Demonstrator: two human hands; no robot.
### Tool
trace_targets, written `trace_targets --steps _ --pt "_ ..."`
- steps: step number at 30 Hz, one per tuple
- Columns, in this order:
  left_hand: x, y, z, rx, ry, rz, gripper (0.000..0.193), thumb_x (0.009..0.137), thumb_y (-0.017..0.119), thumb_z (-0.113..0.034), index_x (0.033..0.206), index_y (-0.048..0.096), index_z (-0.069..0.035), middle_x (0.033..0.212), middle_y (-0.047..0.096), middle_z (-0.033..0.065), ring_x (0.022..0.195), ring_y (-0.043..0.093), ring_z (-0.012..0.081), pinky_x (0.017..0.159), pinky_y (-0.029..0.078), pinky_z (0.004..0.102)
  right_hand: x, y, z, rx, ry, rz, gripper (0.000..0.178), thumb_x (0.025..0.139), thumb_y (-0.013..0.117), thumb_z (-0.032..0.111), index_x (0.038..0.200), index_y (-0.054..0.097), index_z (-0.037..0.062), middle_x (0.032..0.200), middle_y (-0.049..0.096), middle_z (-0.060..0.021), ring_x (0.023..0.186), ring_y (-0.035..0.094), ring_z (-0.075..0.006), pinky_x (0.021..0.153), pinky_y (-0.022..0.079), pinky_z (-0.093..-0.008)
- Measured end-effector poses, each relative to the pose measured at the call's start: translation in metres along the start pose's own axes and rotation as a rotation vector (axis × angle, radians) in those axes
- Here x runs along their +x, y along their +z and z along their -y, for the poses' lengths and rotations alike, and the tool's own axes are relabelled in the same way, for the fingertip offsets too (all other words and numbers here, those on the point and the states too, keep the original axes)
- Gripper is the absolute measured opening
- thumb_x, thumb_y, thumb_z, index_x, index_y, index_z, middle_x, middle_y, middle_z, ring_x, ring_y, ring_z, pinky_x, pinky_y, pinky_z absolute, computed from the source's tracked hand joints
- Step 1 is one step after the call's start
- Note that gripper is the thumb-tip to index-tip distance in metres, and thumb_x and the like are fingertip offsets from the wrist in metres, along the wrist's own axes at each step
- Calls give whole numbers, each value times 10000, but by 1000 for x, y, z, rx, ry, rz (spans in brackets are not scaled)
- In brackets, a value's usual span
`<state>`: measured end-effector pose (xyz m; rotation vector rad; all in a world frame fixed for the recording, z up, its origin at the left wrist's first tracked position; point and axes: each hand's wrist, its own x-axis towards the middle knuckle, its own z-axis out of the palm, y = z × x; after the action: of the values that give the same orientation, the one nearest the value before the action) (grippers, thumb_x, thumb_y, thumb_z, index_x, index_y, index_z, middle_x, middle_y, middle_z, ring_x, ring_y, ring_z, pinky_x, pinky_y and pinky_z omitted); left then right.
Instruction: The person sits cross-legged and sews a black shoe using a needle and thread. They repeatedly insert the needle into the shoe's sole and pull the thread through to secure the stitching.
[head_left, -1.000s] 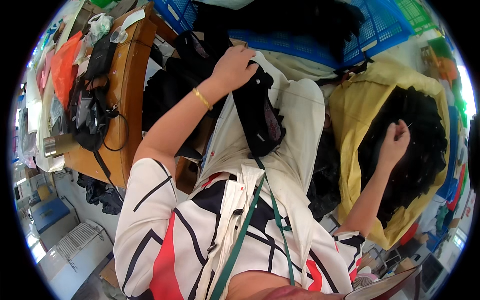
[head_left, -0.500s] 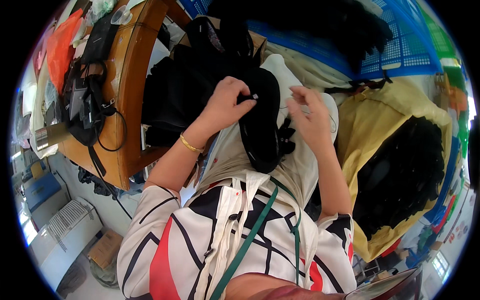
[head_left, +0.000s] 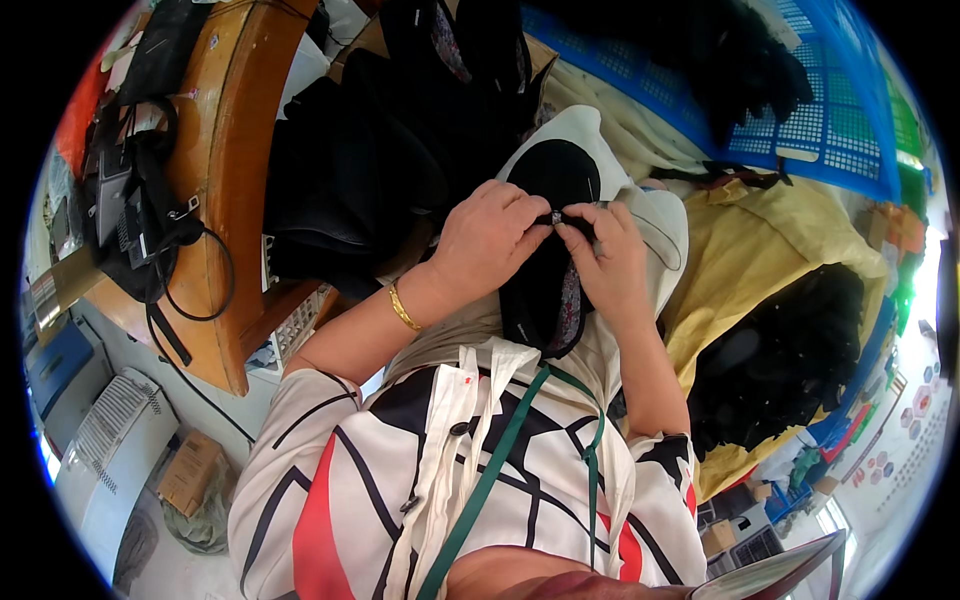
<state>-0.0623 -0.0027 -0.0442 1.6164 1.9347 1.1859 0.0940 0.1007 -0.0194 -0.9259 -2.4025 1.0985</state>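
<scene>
Left hand [head_left: 488, 235] and right hand [head_left: 612, 262] are pinching black strap [head_left: 557, 217] close together at black shoe [head_left: 533, 293]; yellow sack [head_left: 765, 235] is sitting right.

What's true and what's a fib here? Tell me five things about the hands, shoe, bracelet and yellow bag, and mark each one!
1. The left hand and right hand pinch a small black piece over a black shoe. True.
2. The shoe lies on the floor. False: it is on the person's lap.
3. A gold bracelet is on the left wrist. True.
4. The yellow bag holds black things. True.
5. The right hand is inside the bag. False: it is next to the left hand.
</scene>
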Motion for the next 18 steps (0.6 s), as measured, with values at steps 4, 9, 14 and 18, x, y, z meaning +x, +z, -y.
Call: trace_targets --steps 4,9,14,18 --pt "-4 3 6 -88 -74 16 181 762 737 -118 908 644 -64 799 601 89 807 598 291 673 492 390 1 6 -2 -92 -45 -11 170 809 728 70 965 663 44 805 550 -109 715 556 -280 614 452 -370" --pt "1 -1 17 -294 -127 132 178 770 740 -119 913 661 -47 790 616 84 767 590 272 682 473 350 0 5 -4 -55 -60 4 165 811 721 77 961 657 49 796 540 -105 698 547 -289 606 450 -382" --pt "4 0 23 -330 -101 186 194 784 742 -158 922 664 -45 818 626 81 772 593 268 702 471 351 0 0 -2 -104 -2 74 170 839 704 146 966 651 47 823 571 -121 708 561 -308 619 456 -398" --pt "8 -2 20 -285 -111 239 209 791 745 -170 937 669 -42 831 629 89 770 598 264 682 474 347 -2 -2 6 -13 214 118 195 874 689 187 969 636 25 815 571 -125 708 559 -266 632 446 -350"
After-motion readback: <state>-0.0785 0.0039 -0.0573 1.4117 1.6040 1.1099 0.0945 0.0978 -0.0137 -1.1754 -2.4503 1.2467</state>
